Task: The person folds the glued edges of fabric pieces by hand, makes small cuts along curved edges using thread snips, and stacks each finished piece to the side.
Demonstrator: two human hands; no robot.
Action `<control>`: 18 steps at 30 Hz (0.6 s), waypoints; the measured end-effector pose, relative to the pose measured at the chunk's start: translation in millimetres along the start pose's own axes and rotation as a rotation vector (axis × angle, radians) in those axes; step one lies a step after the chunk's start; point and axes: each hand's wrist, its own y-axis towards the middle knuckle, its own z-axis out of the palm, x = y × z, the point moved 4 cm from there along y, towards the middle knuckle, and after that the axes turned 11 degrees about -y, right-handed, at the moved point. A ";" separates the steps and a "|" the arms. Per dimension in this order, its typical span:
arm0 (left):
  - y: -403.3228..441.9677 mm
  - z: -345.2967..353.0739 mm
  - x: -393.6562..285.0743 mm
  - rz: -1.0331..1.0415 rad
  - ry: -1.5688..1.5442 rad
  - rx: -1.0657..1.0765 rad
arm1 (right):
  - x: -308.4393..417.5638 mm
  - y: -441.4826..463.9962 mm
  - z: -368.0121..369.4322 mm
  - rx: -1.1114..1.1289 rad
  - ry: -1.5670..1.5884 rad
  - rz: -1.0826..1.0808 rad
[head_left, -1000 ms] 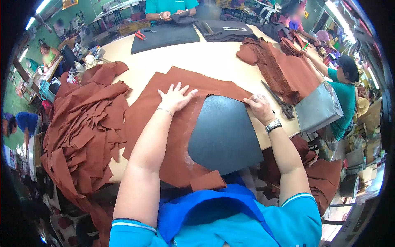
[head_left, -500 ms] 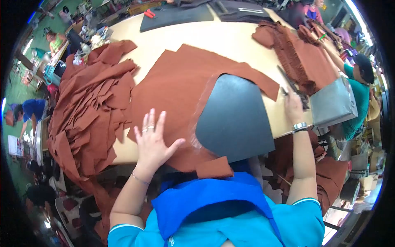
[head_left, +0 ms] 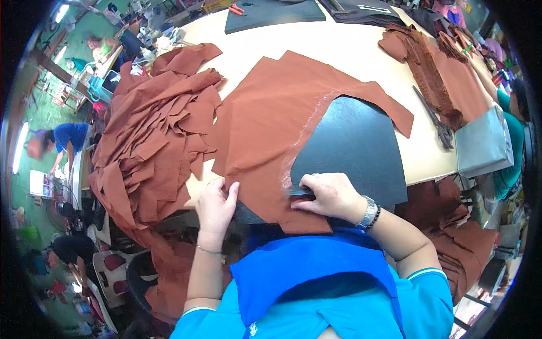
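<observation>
A rust-brown cloth (head_left: 265,113) lies over a dark board (head_left: 350,147), with a whitish line along its curved inner edge. My left hand (head_left: 217,206) is closed at the cloth's lower left edge, thumb on the near side. Over the lower end of the whitish line, my right hand (head_left: 330,195) grips a small bluish thing (head_left: 296,191), too blurred to name, against the cloth. Black scissors (head_left: 433,118) lie on the table to the right, away from both hands.
A heap of brown cloth pieces (head_left: 158,141) covers the table's left side. At right stand a grey metal box (head_left: 484,141) and more brown cloth (head_left: 429,79). Red-handled scissors (head_left: 236,9) rest on a far dark board (head_left: 276,17). Co-workers are at both sides.
My right hand has left the black scissors and come to the cloth's curved edge, holding the small bluish thing. My left hand, spread flat before, has moved down to the cloth's edge and closed.
</observation>
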 end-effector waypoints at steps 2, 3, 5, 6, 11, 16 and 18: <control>3.1 6.2 0.3 -0.017 -0.255 -0.029 | 2.1 3.3 7.2 -0.036 0.073 0.012; 4.4 10.6 -0.1 -0.028 -0.389 0.021 | 1.2 5.7 5.6 -0.054 0.141 0.036; 5.0 23.2 -2.5 -0.055 -0.666 0.122 | -5.1 9.4 1.9 -0.104 0.321 0.135; 1.6 21.7 -28.9 -0.189 -0.895 0.291 | -7.8 11.3 -4.0 -0.111 0.433 0.201; 5.2 53.2 -46.4 -0.184 -0.772 0.462 | -24.3 5.4 0.0 -0.143 0.865 0.331; 7.4 44.9 -53.6 0.161 -0.131 0.022 | -22.1 -2.3 -13.2 -0.057 0.735 0.367; 6.5 44.6 -51.7 0.239 0.129 -0.019 | -12.2 -0.7 -18.6 0.005 0.334 0.255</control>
